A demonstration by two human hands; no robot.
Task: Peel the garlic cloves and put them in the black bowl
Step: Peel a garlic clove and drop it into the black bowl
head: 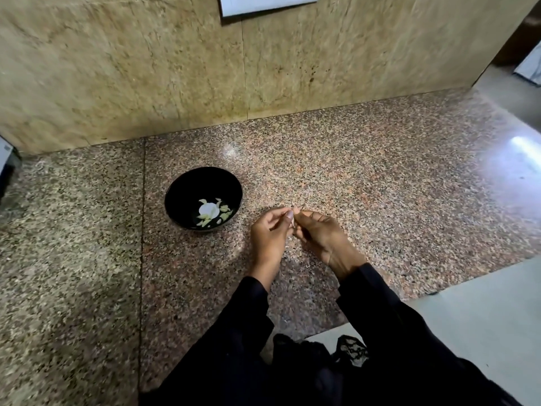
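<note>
- Stood on the counter (380, 177): black bowl (203, 198), left of both hands, peeled pieces inside.
- Sat nearer the bowl: left hand (269, 234); right hand (317, 232) beside it.
- Pinched between both sets of fingertips: garlic clove (292, 215) (mostly hidden, long axis unclear).

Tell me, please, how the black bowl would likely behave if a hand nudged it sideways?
The black bowl looks glossy on polished granite, so it would probably slide rather than tip. It holds only a few garlic pieces, so it is likely light and easy to shift.

One black bowl (203, 198); two hands, left hand (270, 234) and right hand (320, 234); one garlic clove (292, 219) between them.
</note>
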